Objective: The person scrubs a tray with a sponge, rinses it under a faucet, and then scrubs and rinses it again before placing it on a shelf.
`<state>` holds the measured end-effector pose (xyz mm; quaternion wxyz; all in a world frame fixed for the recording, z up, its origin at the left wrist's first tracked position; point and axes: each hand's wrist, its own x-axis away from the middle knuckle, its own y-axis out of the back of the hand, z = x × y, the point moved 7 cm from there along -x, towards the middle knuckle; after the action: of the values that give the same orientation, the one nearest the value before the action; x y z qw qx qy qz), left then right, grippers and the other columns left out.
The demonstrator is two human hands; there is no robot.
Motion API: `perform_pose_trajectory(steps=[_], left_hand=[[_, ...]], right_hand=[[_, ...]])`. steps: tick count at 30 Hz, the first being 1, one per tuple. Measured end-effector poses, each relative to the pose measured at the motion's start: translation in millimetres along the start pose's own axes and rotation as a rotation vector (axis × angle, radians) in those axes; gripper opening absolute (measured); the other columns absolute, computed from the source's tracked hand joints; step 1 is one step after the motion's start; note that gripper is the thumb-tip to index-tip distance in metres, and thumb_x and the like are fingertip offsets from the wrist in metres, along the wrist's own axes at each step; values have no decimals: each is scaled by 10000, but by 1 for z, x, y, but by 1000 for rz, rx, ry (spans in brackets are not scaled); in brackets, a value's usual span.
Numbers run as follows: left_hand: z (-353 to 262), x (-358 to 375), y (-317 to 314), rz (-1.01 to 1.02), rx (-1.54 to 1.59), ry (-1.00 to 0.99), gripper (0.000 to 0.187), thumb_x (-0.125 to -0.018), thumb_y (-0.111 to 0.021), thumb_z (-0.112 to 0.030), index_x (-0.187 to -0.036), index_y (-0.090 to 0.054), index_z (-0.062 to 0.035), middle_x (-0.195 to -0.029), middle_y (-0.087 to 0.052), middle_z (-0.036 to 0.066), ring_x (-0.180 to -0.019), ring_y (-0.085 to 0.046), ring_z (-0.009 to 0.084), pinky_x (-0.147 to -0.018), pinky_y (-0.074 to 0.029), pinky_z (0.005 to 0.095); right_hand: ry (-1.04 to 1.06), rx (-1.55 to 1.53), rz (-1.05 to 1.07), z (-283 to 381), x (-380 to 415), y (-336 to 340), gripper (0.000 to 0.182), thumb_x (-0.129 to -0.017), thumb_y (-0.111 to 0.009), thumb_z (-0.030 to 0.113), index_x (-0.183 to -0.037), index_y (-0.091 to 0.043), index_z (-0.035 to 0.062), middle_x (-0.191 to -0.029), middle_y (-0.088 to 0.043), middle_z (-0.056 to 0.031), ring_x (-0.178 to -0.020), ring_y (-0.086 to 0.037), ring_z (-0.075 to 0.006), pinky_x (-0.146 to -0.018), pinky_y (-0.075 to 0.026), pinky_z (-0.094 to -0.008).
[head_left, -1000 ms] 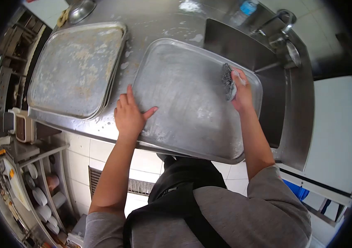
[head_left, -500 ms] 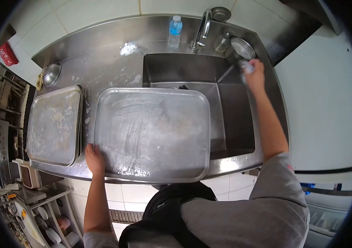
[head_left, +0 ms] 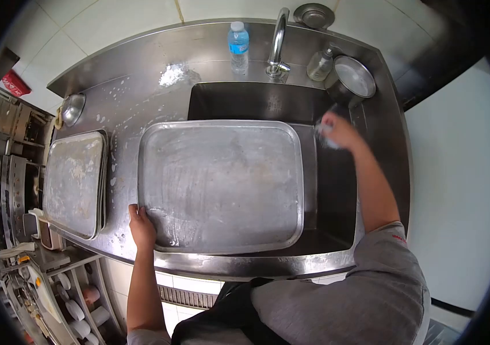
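A large metal baking tray [head_left: 222, 184] lies across the left part of the sink [head_left: 331, 190] and the counter beside it, with wet streaks at its lower left. My left hand [head_left: 142, 227] is closed on the tray's left edge near the front corner. Over the right side of the sink, my right hand [head_left: 340, 131] is closed around a greyish scrubbing pad [head_left: 326, 138], blurred by motion. Just beyond that hand stands a metal pot [head_left: 354, 80] with whitish contents, at the sink's back right corner.
Several stacked trays [head_left: 75, 184] sit at the left. Along the back are a metal bowl [head_left: 73, 109], white powder [head_left: 173, 75], a water bottle [head_left: 238, 49], the faucet [head_left: 278, 46] and a glass bottle [head_left: 320, 63]. A white surface [head_left: 452, 190] borders the right.
My right hand has moved away from the pot, left and toward me, with the scrubbing pad. My left hand keeps its hold on the tray. The camera view has shifted slightly.
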<state>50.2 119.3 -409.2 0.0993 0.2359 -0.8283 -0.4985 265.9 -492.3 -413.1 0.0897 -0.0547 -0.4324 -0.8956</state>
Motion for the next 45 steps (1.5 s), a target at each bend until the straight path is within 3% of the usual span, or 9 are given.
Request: perform_pose_trajectory(steps=[3, 7, 22, 25, 29, 33, 37, 40, 45], left_hand=[[-17, -5, 5, 56, 26, 67, 163, -1007, -470, -177, -1113, -467, -54, -909, -648, 286, -862, -614, 491, -710, -457, 511], [-23, -3, 8, 3, -22, 11, 172, -1010, -464, -176, -1139, -463, -62, -907, -650, 285, -852, -619, 487, -709, -459, 508], [-52, -10, -29, 48, -63, 18, 166, -1014, -431, -198, -1102, -465, -62, -867, -661, 258, -812, -632, 457, -676, -473, 505], [-52, -6, -29, 93, -17, 59, 154, -1016, -420, -190, -1085, -457, -58, -852, -652, 262, -796, -623, 466, -671, -462, 516], [-57, 4, -25, 64, 39, 87, 158, -1015, -430, -200, -1085, -454, -61, -831, -643, 251, -788, -619, 458, -679, -448, 513], [-62, 6, -22, 54, 20, 46, 136, -1011, -424, -165, -1089, -439, -54, -861, -649, 257, -799, -619, 463, -674, -456, 522], [-63, 8, -20, 42, 3, 61, 132, -1009, -427, -162, -1089, -440, -58, -887, -655, 245, -807, -625, 452, -674, -463, 522], [-64, 9, -19, 66, -3, 80, 135, -1007, -431, -163, -1096, -436, -61, -877, -655, 241, -802, -627, 450, -675, -465, 523], [-60, 9, -20, 52, -28, 59, 164, -1008, -425, -173, -1131, -430, -64, -882, -659, 242, -807, -630, 451, -679, -470, 523]], right_hand=[[-113, 276, 335, -43, -10, -70, 389, -821, -736, 313, -1108, -615, 81, -1179, -629, -136, -1134, -579, -297, -932, -460, -396], [303, 309, -512, 110, -35, -15, 677, -914, -616, 356, -1478, -347, 94, -1568, -294, -95, -1443, -279, -284, -1132, -290, -493], [188, 260, -482, 145, -14, -166, 561, -976, -501, 320, -1472, -366, 93, -1556, -308, -110, -1445, -261, -325, -1164, -199, -532], [359, 274, -147, 168, -10, -199, 594, -975, -485, 374, -1493, -335, 123, -1558, -303, -110, -1439, -258, -367, -1157, -201, -547], [-81, 314, -370, 130, -14, -195, 572, -943, -546, 397, -1442, -418, 148, -1510, -380, -103, -1402, -319, -369, -1143, -229, -548], [325, 100, -438, 153, -8, -200, 465, -895, -620, 257, -1309, -516, 74, -1331, -511, -175, -1258, -466, -373, -1065, -360, -464], [-232, 88, -720, 88, -20, -191, 408, -902, -600, 241, -1256, -576, 39, -1332, -532, -188, -1234, -494, -358, -1050, -384, -446], [352, 119, -458, 128, -25, -206, 441, -929, -557, 245, -1299, -546, 6, -1390, -493, -201, -1259, -477, -381, -1072, -372, -440], [-273, 236, -597, 93, -35, -211, 535, -975, -456, 317, -1386, -450, -25, -1466, -419, -205, -1386, -362, -339, -1145, -269, -473]])
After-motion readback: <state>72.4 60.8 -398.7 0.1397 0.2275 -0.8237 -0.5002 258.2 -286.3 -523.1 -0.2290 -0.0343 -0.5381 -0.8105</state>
